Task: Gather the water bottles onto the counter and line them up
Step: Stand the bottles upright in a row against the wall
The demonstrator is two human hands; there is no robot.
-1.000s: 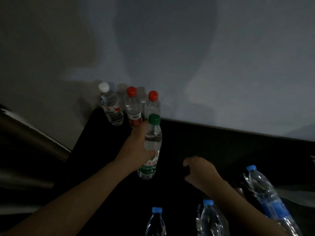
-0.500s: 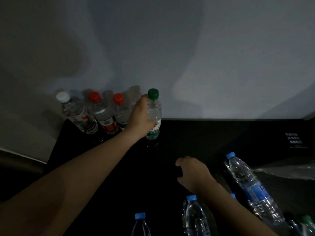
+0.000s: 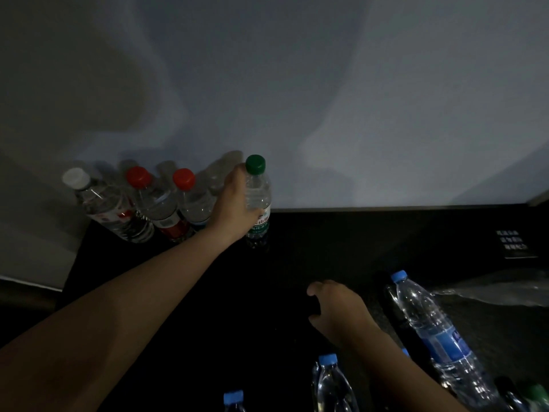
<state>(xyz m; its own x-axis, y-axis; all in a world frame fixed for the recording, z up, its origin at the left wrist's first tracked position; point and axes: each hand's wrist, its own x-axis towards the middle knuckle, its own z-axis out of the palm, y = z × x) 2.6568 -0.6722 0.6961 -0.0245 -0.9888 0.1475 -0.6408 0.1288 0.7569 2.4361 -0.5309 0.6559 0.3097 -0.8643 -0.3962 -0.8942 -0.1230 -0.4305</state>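
A row of bottles stands against the wall at the back left of the black counter: a white-capped bottle, two red-capped bottles, and at the right end a green-capped bottle. My left hand is wrapped around the green-capped bottle, which stands upright on the counter. My right hand hovers low over the counter's middle, fingers curled, holding nothing. Blue-capped bottles stand near me: a large one at the right and two at the bottom edge.
A clear plastic wrapper lies on the counter at the right. A small printed label sits at the far right. Another green cap shows in the bottom right corner. The grey wall closes the back.
My left hand carried the green-capped bottle from the counter's middle to the back and set it at the right end of the row. My right hand barely moved.
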